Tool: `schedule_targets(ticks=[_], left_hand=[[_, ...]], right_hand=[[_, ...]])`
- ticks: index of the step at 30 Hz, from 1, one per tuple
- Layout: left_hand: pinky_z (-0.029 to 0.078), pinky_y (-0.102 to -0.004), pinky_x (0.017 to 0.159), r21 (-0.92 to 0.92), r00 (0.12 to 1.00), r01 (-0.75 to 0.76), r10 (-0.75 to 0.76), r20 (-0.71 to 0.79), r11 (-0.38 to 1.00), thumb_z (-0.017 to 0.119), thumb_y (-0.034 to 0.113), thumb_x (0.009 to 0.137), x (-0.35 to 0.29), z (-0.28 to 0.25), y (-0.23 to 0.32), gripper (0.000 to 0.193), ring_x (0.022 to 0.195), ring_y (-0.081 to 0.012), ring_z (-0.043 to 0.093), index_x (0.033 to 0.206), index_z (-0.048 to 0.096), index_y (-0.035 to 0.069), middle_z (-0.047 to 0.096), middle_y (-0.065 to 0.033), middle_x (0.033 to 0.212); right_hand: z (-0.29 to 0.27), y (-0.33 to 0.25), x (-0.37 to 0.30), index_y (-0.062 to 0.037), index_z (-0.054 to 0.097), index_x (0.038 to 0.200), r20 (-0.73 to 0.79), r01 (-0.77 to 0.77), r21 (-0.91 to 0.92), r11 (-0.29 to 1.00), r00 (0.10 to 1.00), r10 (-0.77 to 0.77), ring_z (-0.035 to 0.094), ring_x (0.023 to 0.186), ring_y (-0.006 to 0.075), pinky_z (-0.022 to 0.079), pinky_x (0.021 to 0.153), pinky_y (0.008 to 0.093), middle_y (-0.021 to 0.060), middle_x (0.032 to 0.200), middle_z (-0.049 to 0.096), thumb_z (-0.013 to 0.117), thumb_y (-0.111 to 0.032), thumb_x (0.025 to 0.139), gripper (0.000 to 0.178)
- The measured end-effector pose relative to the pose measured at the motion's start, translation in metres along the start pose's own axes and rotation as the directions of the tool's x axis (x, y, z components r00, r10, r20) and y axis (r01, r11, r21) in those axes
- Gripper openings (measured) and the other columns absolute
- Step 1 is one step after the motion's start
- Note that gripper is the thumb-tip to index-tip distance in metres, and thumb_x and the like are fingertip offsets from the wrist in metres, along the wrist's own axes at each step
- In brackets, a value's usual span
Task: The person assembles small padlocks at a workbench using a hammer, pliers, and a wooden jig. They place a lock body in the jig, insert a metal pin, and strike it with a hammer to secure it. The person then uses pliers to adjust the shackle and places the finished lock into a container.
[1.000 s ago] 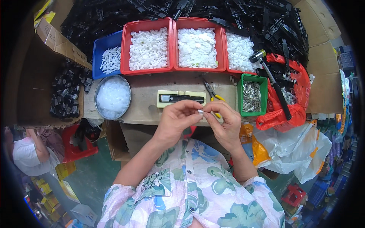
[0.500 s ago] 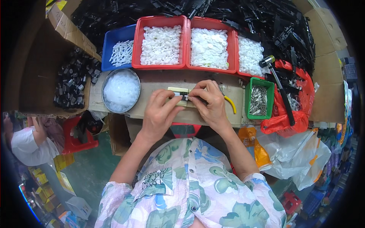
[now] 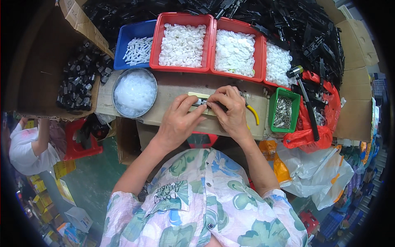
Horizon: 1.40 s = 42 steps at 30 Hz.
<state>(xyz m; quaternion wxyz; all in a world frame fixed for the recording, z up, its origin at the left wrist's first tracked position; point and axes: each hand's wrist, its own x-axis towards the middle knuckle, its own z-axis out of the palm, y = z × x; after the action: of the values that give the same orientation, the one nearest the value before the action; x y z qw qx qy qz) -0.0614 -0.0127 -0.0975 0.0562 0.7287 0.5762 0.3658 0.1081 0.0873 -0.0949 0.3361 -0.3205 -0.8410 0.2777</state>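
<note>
On the work board, a cream-coloured block (image 3: 192,94) lies in front of me. A small black and silvery part (image 3: 200,102) sits on it, mostly covered by my fingers. My left hand (image 3: 179,122) comes from the left, its thumb and forefinger pinched at the part's left end. From the right, my right hand (image 3: 231,110) pinches the same part's right end with thumb and fingertips, the other fingers curled. Just beside the right hand lie pliers with a yellow handle (image 3: 253,114), partly hidden by it.
Red bins (image 3: 182,69) of white pieces and a blue bin (image 3: 118,54) line the back. A round metal bowl (image 3: 154,95) of clear pieces stands left, near a carton of black parts (image 3: 78,88). At right are a green tray (image 3: 297,110) of metal pins and a hammer (image 3: 307,103).
The whole view has shifted slightly, so the bins and bowl appear further right and higher. Both hands stay at the block, with only small finger movements around the part.
</note>
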Motion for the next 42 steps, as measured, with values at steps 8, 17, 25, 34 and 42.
schedule_targets(ticks=[8, 17, 25, 34, 42], left_hand=[[0.050, -0.0441, 0.088, 0.045, 0.999, 0.011, -0.013, 0.033, 0.999, 0.081, 0.012, 0.075, 0.005, -0.001, 0.002, 0.036, 0.108, -0.0344, 0.056, 0.108, 0.071, 0.004, 0.060, -0.0136, 0.112], [0.049, -0.0431, 0.086, -0.015, 1.000, -0.020, 0.020, 0.011, 1.000, 0.079, 0.008, 0.077, 0.042, -0.016, -0.002, 0.030, 0.105, -0.0335, 0.056, 0.105, 0.070, 0.002, 0.061, -0.0130, 0.105], [0.049, -0.0405, 0.086, 0.043, 0.982, -0.169, 0.165, 0.088, 0.985, 0.073, 0.008, 0.083, 0.130, 0.022, -0.023, 0.010, 0.096, -0.0297, 0.057, 0.089, 0.073, 0.001, 0.064, -0.0107, 0.091], [0.046, -0.0431, 0.088, 0.155, 0.941, -0.175, 0.118, 0.318, 0.972, 0.068, 0.027, 0.090, 0.157, 0.039, -0.016, 0.027, 0.097, -0.0285, 0.057, 0.085, 0.076, 0.002, 0.065, -0.0106, 0.089], [0.048, -0.0408, 0.088, 0.082, 0.939, -0.183, 0.150, 0.309, 0.980, 0.076, 0.015, 0.081, 0.145, 0.029, -0.011, 0.018, 0.097, -0.0292, 0.057, 0.090, 0.074, 0.000, 0.064, -0.0111, 0.092]], right_hand=[[-0.008, 0.001, -0.001, -0.0033, 0.068, 0.087, -0.036, -0.054, 0.125, 0.991, 0.998, 0.059, 0.061, 0.091, 0.0285, 0.047, 0.077, 0.0396, 0.0095, 0.093, 0.062, 0.074, -0.005, 0.080, 0.009], [-0.134, 0.025, -0.051, 0.0020, 0.067, 0.095, -0.290, -0.380, -0.346, 0.858, 0.913, 0.288, 0.064, 0.087, 0.0320, 0.050, 0.076, 0.0399, 0.0157, 0.093, 0.062, 0.069, 0.001, 0.084, 0.011], [-0.142, 0.043, -0.068, 0.0022, 0.067, 0.091, -0.173, -0.399, -0.535, 0.745, 0.914, 0.366, 0.061, 0.082, 0.0358, 0.047, 0.072, 0.0457, 0.0163, 0.088, 0.060, 0.068, -0.001, 0.083, 0.008], [-0.147, 0.044, -0.072, 0.0043, 0.066, 0.089, -0.255, -0.514, -0.300, 0.804, 0.855, 0.451, 0.063, 0.069, 0.0231, 0.050, 0.065, 0.0352, 0.0120, 0.083, 0.061, 0.067, 0.000, 0.082, 0.008], [-0.141, 0.035, -0.066, 0.0037, 0.066, 0.088, -0.357, -0.472, -0.133, 0.872, 0.843, 0.402, 0.063, 0.066, 0.0130, 0.050, 0.064, 0.0282, 0.0077, 0.076, 0.066, 0.067, 0.003, 0.082, 0.006]])
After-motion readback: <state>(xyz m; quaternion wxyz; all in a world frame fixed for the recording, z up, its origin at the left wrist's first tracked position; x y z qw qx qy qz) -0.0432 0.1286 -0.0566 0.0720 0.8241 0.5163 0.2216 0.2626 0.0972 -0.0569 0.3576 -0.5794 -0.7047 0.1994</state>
